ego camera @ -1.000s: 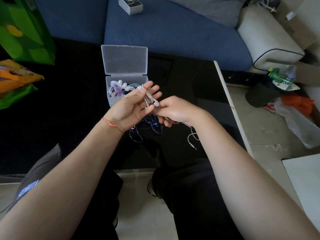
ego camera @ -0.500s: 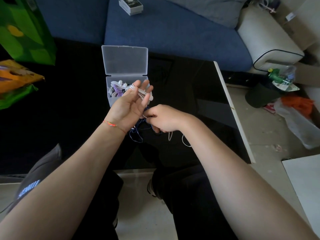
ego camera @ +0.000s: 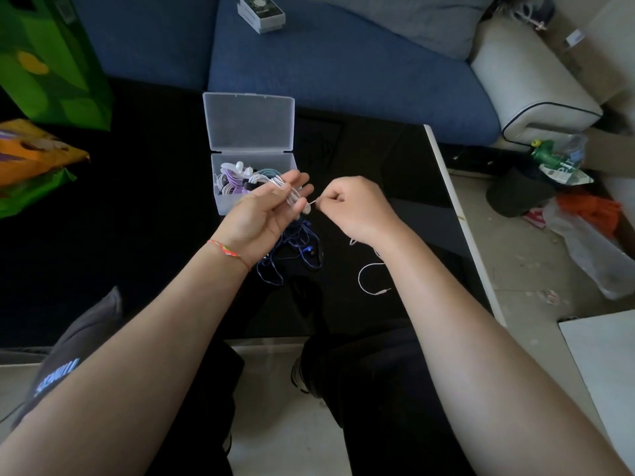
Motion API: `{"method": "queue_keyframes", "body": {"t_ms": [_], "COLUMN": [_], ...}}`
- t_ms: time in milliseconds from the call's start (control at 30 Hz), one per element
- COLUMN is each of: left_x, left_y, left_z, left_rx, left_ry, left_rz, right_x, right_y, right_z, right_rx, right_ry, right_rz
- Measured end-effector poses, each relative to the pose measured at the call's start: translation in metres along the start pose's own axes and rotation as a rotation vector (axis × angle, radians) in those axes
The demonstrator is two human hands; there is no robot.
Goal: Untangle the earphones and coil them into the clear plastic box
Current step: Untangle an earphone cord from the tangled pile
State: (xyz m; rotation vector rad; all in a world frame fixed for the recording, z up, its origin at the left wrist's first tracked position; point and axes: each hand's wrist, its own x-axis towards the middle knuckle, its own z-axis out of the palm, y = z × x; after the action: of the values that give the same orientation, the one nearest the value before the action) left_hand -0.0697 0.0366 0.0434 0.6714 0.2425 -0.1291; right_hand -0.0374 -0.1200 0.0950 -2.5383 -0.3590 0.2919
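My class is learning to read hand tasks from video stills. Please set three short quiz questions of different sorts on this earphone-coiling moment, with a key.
1. True or false: the lid of the clear plastic box is closed.
2. Which hand has the white earphone cord wound round its fingers? A) left hand B) right hand C) neither
3. Fill in: the earphones lying loose on the black table, not yet coiled, are ____ in colour.

Key: 1 false, the lid stands open. 2 A; the right hand pinches the cord's free run. 3 blue.
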Motion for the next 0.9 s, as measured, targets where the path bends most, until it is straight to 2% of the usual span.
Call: {"method": "queue_keyframes", "body": {"t_ms": [233, 367, 500, 600, 733, 833, 900], "left_x": [-0.003, 0.002, 0.002, 0.001, -0.002, -0.002, -0.001], "left_y": [0.003, -0.002, -0.006, -0.009, -0.005, -0.003, -0.002], "left_z": [0.003, -0.008, -0.011, -0.007, -0.003, -0.005, -0.009], "left_rx": [-0.013, 0.148, 0.567, 0.752, 0.657, 0.612, 0.533], "left_ry": [-0.045, 0.057, 0.109, 0.042, -0.15, -0.285, -0.309], "left_rz": [-0.034, 0.001, -0.018, -0.159, -0.334, -0.332, -0.333], "right_x": [0.004, 0.001, -0.004, -0.002, 0.004, 0.006, 0.008], "right_y": [0.0, -0.003, -0.007, -0.007, 0.003, 0.009, 0.014], "right_z": [-0.001, -0.003, -0.002, -0.003, -0.007, -0.007, -0.007], "right_rx": [-0.067, -0.021, 0.012, 0.031, -0.013, -0.018, -0.054], "right_ry": [0.219, 0.054, -0.088, -0.057, 0.043, 0.03, -0.013], "right_rz": [0.095, -0.007, -0.075, -0.061, -0.043, -0.041, -0.029]}}
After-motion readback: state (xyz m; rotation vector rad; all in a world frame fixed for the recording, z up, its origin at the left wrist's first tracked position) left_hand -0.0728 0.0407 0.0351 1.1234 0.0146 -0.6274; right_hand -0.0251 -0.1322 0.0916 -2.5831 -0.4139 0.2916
